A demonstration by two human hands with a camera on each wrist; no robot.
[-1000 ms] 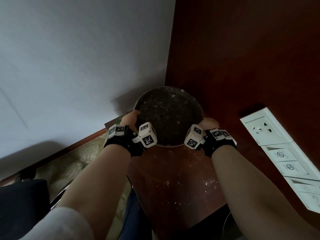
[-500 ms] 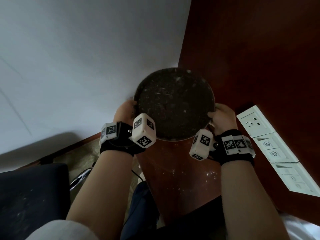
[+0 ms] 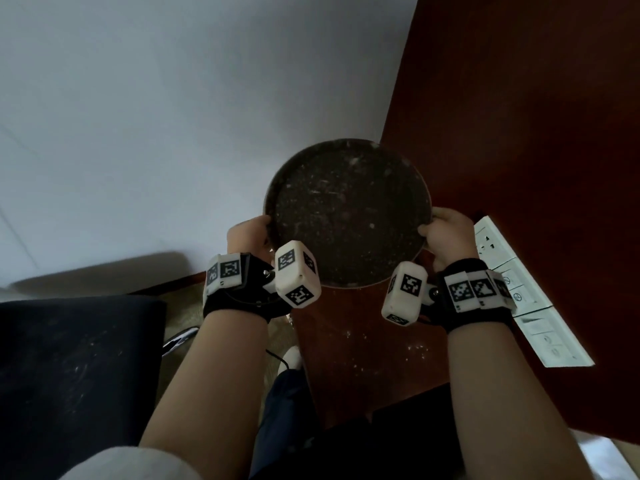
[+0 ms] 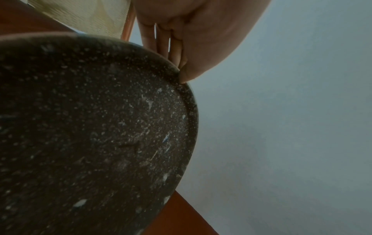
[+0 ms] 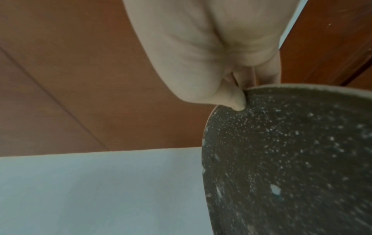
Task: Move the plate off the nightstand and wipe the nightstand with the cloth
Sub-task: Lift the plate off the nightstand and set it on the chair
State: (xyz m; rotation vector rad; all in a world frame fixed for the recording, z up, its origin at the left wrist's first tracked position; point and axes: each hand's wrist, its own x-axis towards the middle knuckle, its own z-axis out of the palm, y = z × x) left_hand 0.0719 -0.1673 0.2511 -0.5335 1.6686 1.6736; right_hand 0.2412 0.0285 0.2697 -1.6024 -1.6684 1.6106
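A round dark speckled plate (image 3: 348,213) is held up in the air above the reddish-brown nightstand (image 3: 367,348). My left hand (image 3: 251,230) grips its left rim, thumb on top and fingers underneath, as the left wrist view shows on the plate (image 4: 96,135). My right hand (image 3: 446,233) grips the right rim the same way, its thumb on the plate (image 5: 292,159) edge. White crumbs and dust speckle the nightstand top. No cloth is in view.
A white wall (image 3: 173,116) rises behind on the left and a dark red wooden panel (image 3: 519,116) on the right. A white socket and switch strip (image 3: 519,292) is fixed to the panel. A dark cushion (image 3: 69,375) lies lower left.
Both hands have lifted the plate up off the nightstand and carried it higher, toward the wall. The nightstand's dusty top now shows below it.
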